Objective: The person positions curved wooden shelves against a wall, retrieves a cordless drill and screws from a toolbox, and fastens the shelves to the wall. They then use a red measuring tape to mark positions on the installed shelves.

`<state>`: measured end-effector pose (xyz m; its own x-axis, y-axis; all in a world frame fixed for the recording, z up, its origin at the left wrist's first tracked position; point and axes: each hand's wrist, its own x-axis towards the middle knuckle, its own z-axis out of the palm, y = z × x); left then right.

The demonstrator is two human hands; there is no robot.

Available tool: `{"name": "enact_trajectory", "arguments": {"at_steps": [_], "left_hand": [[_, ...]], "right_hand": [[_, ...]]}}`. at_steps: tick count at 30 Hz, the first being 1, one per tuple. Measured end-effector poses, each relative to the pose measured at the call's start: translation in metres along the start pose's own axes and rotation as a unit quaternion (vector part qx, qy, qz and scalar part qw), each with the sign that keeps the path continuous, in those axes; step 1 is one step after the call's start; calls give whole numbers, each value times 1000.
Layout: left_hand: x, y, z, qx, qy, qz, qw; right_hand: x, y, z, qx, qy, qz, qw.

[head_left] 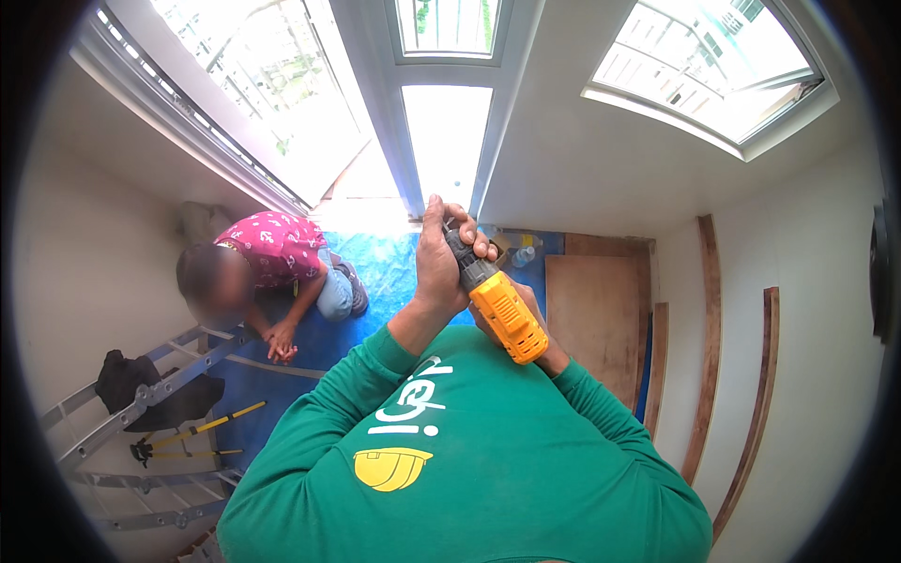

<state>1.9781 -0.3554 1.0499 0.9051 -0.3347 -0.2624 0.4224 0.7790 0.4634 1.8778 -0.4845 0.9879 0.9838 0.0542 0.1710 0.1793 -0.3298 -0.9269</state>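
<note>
Gripping the front of a yellow cordless drill (502, 310), our left hand (436, 258) wraps closed round its dark chuck end (462, 246), fingers (481, 246) curled over the far side. Our right hand (540, 328) lies mostly hidden beneath the drill's yellow body, so we cannot tell whether it is clasped or loose. The drill's long axis runs from the left-hand grip back and rightward toward our chest, nose pointing away toward the window frame (413, 178). The left hand is thus nearer the working end, the right nearer the rear. Below and left of the grip, another person (272, 263) crouches on blue floor sheeting (389, 267) beside a ladder (141, 403).
</note>
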Motion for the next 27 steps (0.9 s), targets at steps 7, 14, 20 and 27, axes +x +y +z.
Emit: {"name": "enact_trajectory", "arguments": {"at_steps": [7, 14, 20, 27], "left_hand": [[-2, -2, -2, 9, 3, -3, 1000], [-6, -1, -1, 64, -7, -5, 998], [-24, -1, 1, 145, -75, -40, 986], [-31, -4, 3, 108, -47, -70, 991]], "right_hand": [[-6, -4, 2, 12, 8, 4, 1000], [-13, -3, -8, 18, -14, 50, 999], [-20, -1, -1, 187, -1, 140, 972], [-18, -9, -10, -42, 10, 46, 998]]}}
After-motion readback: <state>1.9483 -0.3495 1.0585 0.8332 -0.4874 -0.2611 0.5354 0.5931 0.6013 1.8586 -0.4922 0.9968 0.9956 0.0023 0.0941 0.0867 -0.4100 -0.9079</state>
